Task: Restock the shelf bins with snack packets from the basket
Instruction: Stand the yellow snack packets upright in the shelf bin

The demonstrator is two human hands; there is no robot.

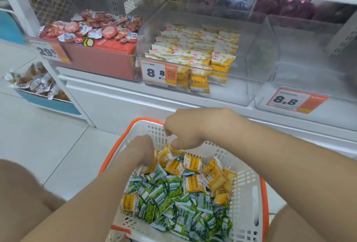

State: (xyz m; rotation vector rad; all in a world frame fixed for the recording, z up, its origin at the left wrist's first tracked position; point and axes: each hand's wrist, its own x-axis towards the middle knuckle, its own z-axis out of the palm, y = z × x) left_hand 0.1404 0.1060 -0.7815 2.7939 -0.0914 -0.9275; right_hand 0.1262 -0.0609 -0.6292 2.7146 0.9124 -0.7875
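I am viewing a shop aisle with a pale tiled floor and a white shelf filling the frame from 10 o'clock to 3 o'clock.

1. Three bins are standing side by side on the shelf. The left bin, at 11 o'clock, is carrying a heap of red-wrapped snacks. The middle bin, at 12 o'clock, is holding rows of stocked yellow packs in its left part. The right bin, at 2 o'clock, is showing bare clear walls.
2. An orange price tag is hanging on the front of the middle bin.
3. The basket, white with an orange rim, is sitting on the floor at 6 o'clock, below the shelf. Yellow packets are lying toward its far side and green packets toward its near side, loosely mixed where they meet.
4. Both hands are reaching into the far end of the basket. The left hand is curling its fingers down into the yellow packets. The right hand is hanging just above them, fingers narrowly curled, thumb touching one packet. I cannot tell whether either hand is actually gripping a packet.
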